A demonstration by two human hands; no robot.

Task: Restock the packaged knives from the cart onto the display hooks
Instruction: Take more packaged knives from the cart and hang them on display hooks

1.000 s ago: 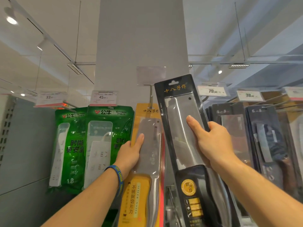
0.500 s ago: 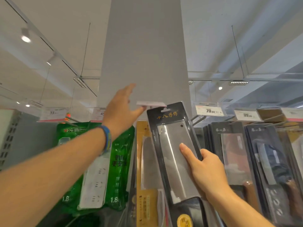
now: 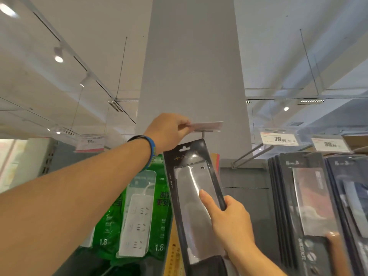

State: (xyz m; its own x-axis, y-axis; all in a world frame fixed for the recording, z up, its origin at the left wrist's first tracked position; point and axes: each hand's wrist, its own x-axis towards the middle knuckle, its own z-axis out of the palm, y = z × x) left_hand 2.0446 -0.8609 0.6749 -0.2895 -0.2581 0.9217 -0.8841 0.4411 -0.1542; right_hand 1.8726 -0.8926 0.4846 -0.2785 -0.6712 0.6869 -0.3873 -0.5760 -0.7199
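A cleaver in a black blister pack [image 3: 191, 186] is held upright in front of the grey pillar, its hang hole just below the hook end [image 3: 203, 134]. My right hand [image 3: 229, 220] grips the pack's right edge, thumb pressed on the clear blister. My left hand [image 3: 169, 132] is raised and pinches the price label flap [image 3: 207, 125] at the hook's tip, tilted up. A yellow knife pack [image 3: 175, 255] hangs behind the black one, mostly hidden.
Green power-strip packs [image 3: 139, 216] hang to the left under my left forearm. Dark knife packs [image 3: 310, 196] fill hooks on the right beneath price tags [image 3: 278, 138]. An empty hook arm [image 3: 251, 156] juts out beside the pillar [image 3: 191, 66].
My left hand left the yellow knife pack, rose to the label flap and now pinches it. My right hand brought the black pack upward and leftward under the hook. The view tilted up.
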